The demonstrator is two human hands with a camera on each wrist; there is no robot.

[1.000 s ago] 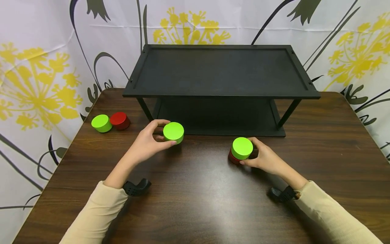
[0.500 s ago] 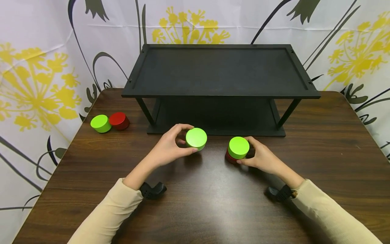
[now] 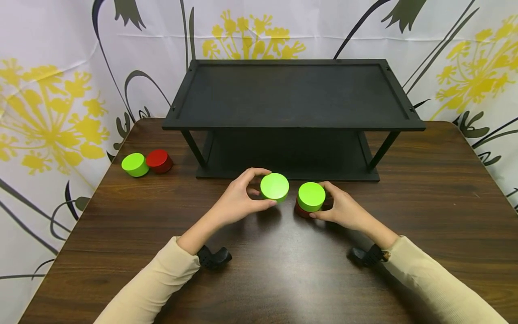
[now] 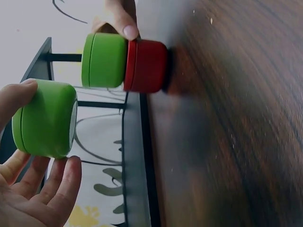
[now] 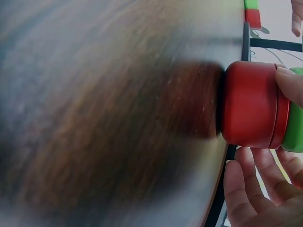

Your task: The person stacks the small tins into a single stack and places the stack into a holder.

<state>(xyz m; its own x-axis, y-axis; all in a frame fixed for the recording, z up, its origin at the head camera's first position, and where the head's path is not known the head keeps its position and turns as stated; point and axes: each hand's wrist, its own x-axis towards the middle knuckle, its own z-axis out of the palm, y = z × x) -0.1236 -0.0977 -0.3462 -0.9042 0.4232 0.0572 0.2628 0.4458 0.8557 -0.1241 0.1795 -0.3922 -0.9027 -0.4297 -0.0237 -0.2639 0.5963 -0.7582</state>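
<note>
My left hand holds a small round green tin with a lid, thumb on one side and fingers on the other. In the left wrist view its pale underside shows, raised off the table. My right hand grips a stack of two tins just to the right: a green tin sitting upright on a red tin. In the right wrist view the thumb lies at the red lid's edge, near the seam between the two. A narrow gap separates the left hand's tin from the stack.
Another green tin and a red tin stand side by side at the table's left. Behind the hands stands a black two-level rack, its lower shelf's front edge close to both hands. A flowered curtain hangs behind the brown table.
My left hand has carried its green tin rightward, toward the stack. My right hand and its stack have shifted slightly left.
</note>
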